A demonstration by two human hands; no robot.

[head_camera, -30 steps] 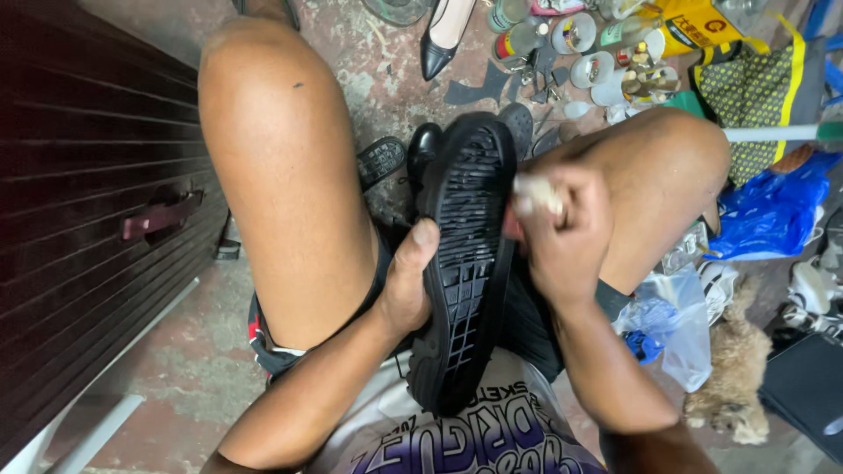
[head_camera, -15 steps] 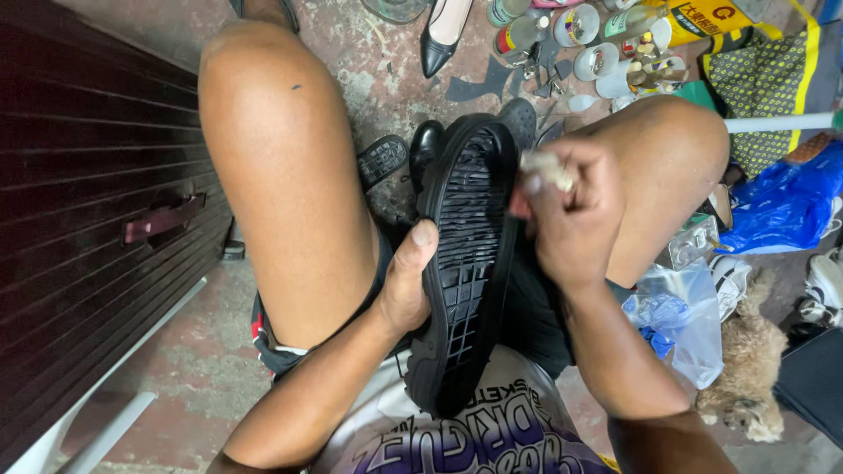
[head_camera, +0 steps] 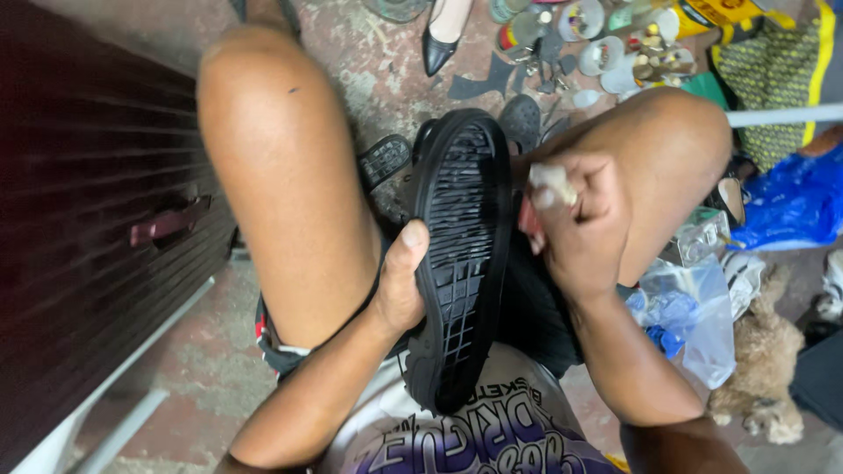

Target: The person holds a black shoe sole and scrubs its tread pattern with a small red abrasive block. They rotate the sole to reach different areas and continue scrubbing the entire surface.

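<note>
A black shoe [head_camera: 461, 254] lies sole-up between my knees, its ribbed tread facing the camera. My left hand [head_camera: 399, 281] grips the shoe's left edge, thumb pressed on the sole. My right hand [head_camera: 575, 219] is closed around a small pale tool [head_camera: 553, 183] with a reddish part below it, held against the shoe's right edge near the toe half. What exactly the tool is stays hidden by my fingers.
A dark red shutter [head_camera: 79, 219] fills the left. On the concrete floor ahead lie a black pointed shoe [head_camera: 443, 39], black sole pieces [head_camera: 483, 86], small tins and lids [head_camera: 606, 48]. Right: a blue plastic bag [head_camera: 790, 202], clear bags [head_camera: 689, 307], a furry tan dog [head_camera: 764, 369].
My right hand with the pale tool has shifted slightly along the shoe's right edge. The left hand and the shoe have stayed put.
</note>
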